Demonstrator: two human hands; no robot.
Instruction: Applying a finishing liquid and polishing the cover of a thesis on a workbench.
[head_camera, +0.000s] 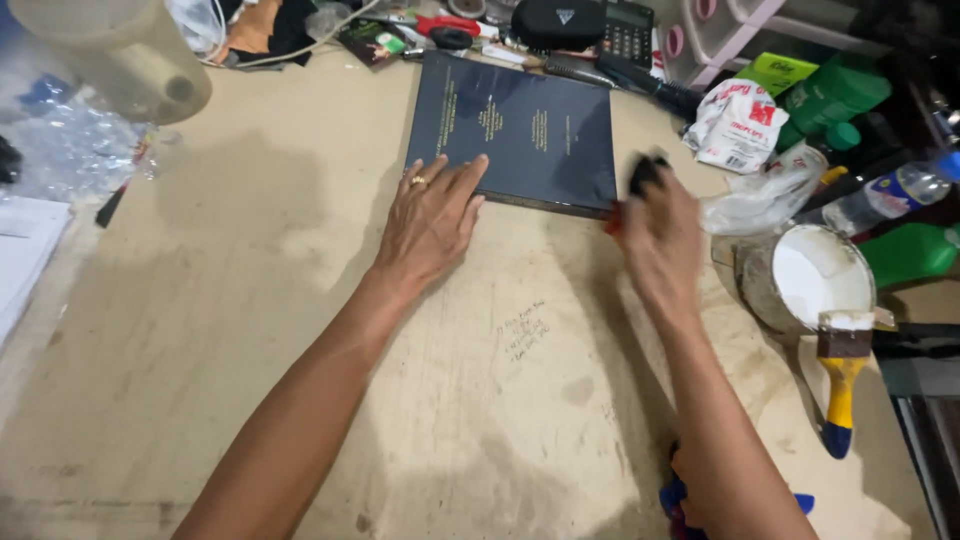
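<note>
A dark blue hardcover book (520, 125) with gold lettering lies flat on the tan worktable (250, 300). My left hand (430, 220), a ring on one finger, rests flat on the book's near left corner, fingers spread. At the book's near right corner, my right hand (660, 240) is blurred and closed around a small dark tool (645, 172) with a red part showing beneath it.
A tub of white glue (815, 275) with a yellow-handled brush (842, 375) across it sits right. Green bottles (840, 95), a crumpled packet (740, 125), a clear bottle (890, 195), a calculator (628, 30) and clutter line the back. A translucent roll (120, 55) lies far left.
</note>
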